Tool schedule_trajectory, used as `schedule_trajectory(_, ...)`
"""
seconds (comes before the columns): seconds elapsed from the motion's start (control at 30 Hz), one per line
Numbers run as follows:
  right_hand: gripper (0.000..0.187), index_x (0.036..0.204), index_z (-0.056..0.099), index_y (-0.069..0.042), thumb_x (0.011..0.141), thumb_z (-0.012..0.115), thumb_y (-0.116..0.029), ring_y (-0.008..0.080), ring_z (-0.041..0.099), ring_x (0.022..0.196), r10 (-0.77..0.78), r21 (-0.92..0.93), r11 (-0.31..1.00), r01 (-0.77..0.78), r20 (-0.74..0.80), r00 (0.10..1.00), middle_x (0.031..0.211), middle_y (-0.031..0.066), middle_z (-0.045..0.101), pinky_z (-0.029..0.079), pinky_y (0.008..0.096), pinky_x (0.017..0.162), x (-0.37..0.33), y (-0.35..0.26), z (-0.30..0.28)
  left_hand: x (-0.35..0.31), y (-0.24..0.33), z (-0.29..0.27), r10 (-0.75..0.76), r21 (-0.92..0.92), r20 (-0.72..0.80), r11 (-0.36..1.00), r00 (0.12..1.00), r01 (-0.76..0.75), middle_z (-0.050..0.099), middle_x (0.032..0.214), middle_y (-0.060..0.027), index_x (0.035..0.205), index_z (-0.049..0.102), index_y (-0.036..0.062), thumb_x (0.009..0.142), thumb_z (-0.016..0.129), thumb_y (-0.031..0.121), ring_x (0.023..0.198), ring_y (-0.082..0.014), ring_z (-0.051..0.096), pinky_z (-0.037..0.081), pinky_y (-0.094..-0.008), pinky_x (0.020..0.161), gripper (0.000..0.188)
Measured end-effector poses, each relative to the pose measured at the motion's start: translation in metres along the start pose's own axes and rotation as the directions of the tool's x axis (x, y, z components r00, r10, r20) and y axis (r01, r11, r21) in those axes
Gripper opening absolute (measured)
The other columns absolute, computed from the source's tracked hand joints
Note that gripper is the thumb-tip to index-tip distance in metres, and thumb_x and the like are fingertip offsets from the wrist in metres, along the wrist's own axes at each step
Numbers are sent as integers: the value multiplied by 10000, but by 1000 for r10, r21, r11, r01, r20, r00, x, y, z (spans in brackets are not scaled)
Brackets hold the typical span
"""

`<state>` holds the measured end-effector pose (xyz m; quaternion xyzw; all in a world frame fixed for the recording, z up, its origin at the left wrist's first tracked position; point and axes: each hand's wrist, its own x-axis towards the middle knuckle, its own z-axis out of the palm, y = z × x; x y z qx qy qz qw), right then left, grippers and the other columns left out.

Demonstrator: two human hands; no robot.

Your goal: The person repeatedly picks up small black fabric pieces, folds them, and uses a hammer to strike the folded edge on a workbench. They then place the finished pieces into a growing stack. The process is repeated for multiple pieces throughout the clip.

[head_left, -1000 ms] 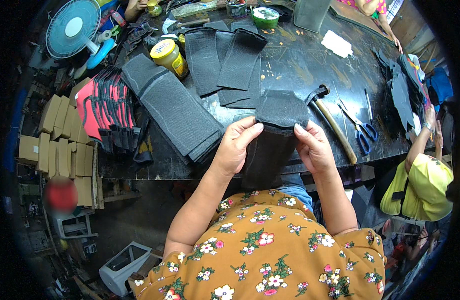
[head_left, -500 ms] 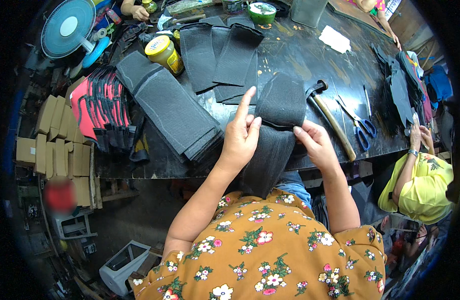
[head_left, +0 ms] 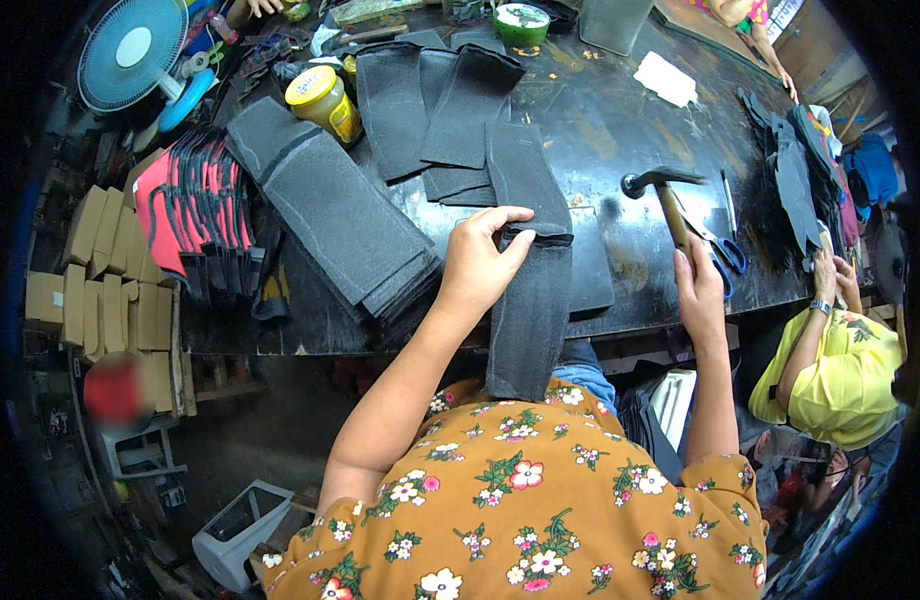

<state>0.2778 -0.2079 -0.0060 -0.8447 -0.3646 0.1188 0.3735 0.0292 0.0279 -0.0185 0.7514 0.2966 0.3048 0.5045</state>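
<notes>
A long dark grey fabric piece (head_left: 528, 320) lies over the table's near edge, its lower end hanging toward my lap and its upper end flat on the table. My left hand (head_left: 486, 255) pinches it at a folded cross seam between thumb and fingers. To the right, my right hand (head_left: 700, 288) grips the wooden handle of a hammer (head_left: 671, 212), whose dark head is raised at the far end. Partly under the fabric sits a flat dark slab (head_left: 591, 265). Blue-handled scissors (head_left: 730, 256) lie just beyond my right hand.
Stacked grey fabric strips (head_left: 350, 220) and more loose pieces (head_left: 470, 110) cover the left and far table. Near them are a yellow-lidded jar (head_left: 325, 105), red-and-black pieces (head_left: 195, 210) and a fan (head_left: 133, 50). A person in yellow (head_left: 840, 370) works at the right.
My right hand has let go of the fabric and picked up the hammer from the table. The fabric is now laid flatter, with my left hand still at its seam.
</notes>
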Motion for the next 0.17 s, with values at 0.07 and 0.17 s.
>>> schedule_trajectory(0.07, 476, 1543, 534, -57, 1075, 613, -89, 291, 709, 1243, -193, 9, 981, 193, -10, 981, 1345, 236, 704, 519, 376, 1048, -18, -19, -2, 3, -1, 0, -36, 47, 22, 998, 999, 35, 781, 1166, -164, 1187, 780, 32, 898, 754, 69, 1112, -304, 742, 560, -375, 977, 293)
schedule_trajectory(0.17, 577, 1621, 484, -116, 1065, 633, -82, 335, 583, 1440, -348, 119, 934, 337, 95, 933, 1510, 201, 637, 428, 383, 1192, -36, -52, 7, 10, -5, 4, 140, 255, 7, 957, 990, -137, 788, 1201, -110, 1233, 796, 80, 935, 754, 82, 834, -230, 689, 538, -334, 781, 301)
